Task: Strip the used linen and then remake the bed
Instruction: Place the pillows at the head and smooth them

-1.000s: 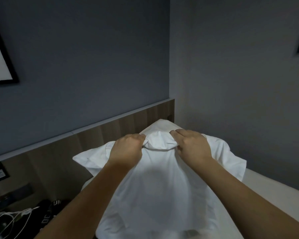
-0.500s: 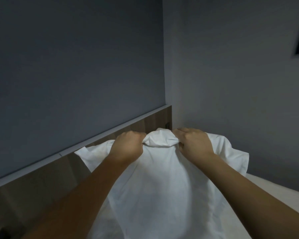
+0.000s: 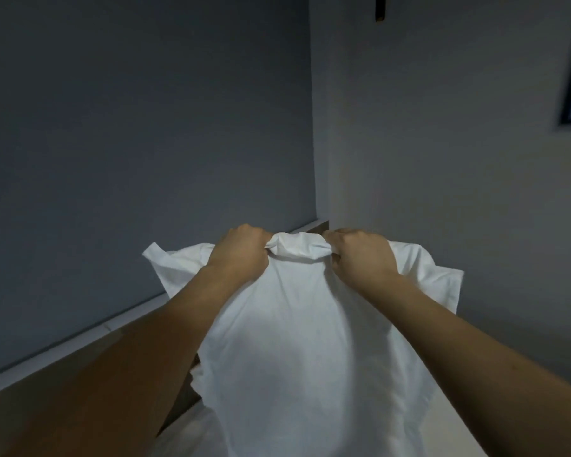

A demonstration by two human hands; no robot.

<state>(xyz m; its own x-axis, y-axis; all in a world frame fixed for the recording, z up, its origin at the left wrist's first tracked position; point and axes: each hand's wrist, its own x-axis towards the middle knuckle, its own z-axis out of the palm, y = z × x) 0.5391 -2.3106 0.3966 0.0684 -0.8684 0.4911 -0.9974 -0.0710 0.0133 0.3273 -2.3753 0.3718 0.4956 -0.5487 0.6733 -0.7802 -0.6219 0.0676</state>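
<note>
White pillow (image 3: 297,341) hangs toward six o'clock, long axis vertical; left hand (image 3: 241,255) and right hand (image 3: 360,255) pinch its top edge level.

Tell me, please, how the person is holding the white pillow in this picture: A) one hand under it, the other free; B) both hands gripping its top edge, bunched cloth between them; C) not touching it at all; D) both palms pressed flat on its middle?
B: the left hand and right hand each curl round the top edge of the white pillow, with gathered fabric between them.
</note>
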